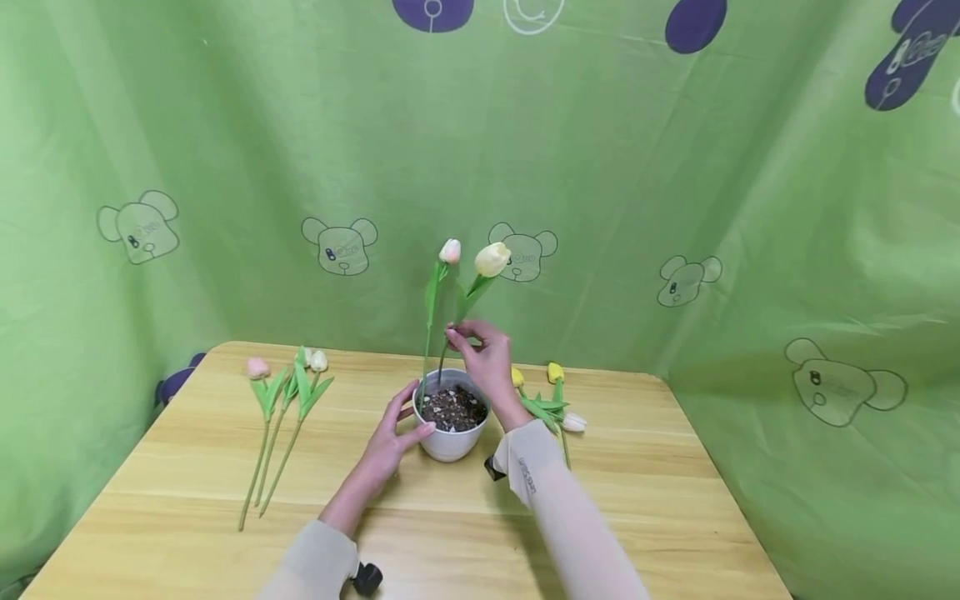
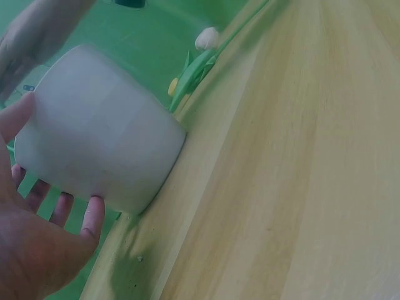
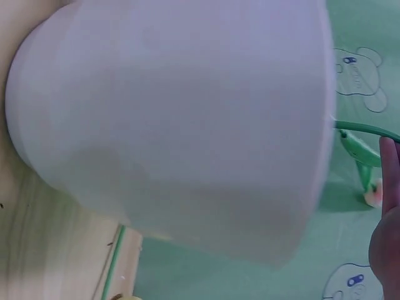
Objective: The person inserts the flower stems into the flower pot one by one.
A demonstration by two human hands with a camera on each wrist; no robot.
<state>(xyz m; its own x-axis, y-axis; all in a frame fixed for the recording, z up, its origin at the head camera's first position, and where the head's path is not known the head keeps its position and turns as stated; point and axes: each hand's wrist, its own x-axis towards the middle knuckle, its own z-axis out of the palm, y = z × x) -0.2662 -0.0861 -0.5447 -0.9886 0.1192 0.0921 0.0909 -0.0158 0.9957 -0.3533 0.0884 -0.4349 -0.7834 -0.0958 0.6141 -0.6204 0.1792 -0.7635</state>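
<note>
A white flower pot [image 1: 448,446] with dark soil [image 1: 453,410] stands upright on the wooden table. My left hand [image 1: 385,446] holds its left side, thumb near the front rim and fingers round the far side; the left wrist view shows the same hand [image 2: 44,240] against the pot wall. My right hand [image 1: 487,362] pinches the stem of a cream artificial tulip [image 1: 492,260] above the pot; the stem's lower end reaches down to the soil, how deep I cannot tell. A pale pink tulip [image 1: 450,251] stands upright at the pot's left side.
Left on the table [image 1: 427,533] lie a pink tulip [image 1: 258,368] and white tulips [image 1: 318,361]. Right of the pot lie yellow tulips [image 1: 555,372] and a whitish one [image 1: 574,422]. A green curtain [image 1: 420,125] hangs behind and at both sides.
</note>
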